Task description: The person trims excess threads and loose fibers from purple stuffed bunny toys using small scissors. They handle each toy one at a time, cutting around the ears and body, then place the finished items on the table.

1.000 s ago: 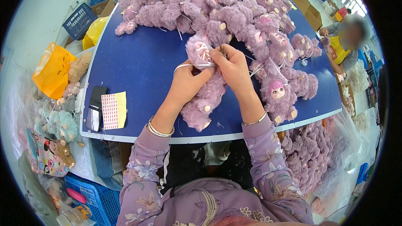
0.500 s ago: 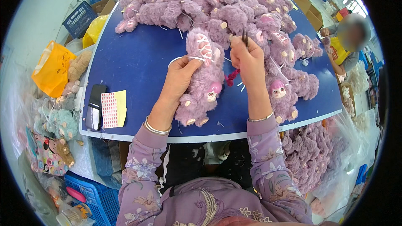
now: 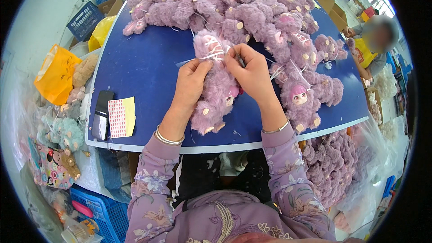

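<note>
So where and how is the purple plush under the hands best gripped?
The purple plush is probably best gripped around its furry lower body, from the near table edge: that end lies free of the left hand and right hand, which are both at the laced far end, and the face sits off to the right side.

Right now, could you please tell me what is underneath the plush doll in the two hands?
Blue tabletop shows around the purple plush doll; the area directly beneath is covered by its body and the left hand, so anything there cannot be seen.
</note>
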The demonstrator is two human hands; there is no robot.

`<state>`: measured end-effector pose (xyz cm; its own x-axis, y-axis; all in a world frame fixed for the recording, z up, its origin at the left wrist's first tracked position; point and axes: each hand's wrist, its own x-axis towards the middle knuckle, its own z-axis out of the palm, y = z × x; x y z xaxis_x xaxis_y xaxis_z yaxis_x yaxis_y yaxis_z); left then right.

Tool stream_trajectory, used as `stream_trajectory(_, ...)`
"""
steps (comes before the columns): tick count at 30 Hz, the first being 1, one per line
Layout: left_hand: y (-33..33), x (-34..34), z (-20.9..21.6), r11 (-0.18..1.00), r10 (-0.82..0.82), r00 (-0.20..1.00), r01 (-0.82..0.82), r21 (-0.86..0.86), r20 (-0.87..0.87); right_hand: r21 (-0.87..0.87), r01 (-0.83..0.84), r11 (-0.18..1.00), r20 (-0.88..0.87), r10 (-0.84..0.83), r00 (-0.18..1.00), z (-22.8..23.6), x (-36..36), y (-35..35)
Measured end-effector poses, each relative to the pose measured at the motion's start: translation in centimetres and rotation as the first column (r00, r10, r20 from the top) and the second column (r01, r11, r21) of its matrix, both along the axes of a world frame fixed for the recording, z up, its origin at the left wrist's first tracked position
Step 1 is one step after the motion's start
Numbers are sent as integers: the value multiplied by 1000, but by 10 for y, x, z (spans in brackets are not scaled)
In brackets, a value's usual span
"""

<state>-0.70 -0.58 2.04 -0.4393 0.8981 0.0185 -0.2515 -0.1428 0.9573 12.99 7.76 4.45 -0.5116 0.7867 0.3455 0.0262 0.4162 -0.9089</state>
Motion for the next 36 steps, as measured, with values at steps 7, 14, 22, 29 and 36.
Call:
stream_trajectory(7, 0, 0, 5, 998, -13, 992, 5, 69, 128, 93, 375, 922, -3, -376, 927, -7, 11, 31)
stream_trajectory(14, 4, -2, -2, 997, -1, 981, -14, 76, 195, 77, -77, 994, -24, 79, 997, 14, 19, 5)
stream_trajectory(22, 3, 0, -7, 997, -14, 986, 2, 75, 164, 135, -137, 981, 308, 90, 947, 16, 15, -1)
stream_trajectory(29, -2, -4, 0, 997, -13, 998, 8, 74, 65, 233, -143, 962, 278, 75, 958, 17, 21, 4)
stream_trajectory(36, -2, 0, 2, 996, -12, 998, 7, 85, 64, 277, -159, 948, 335, 60, 940, 18, 20, 1)
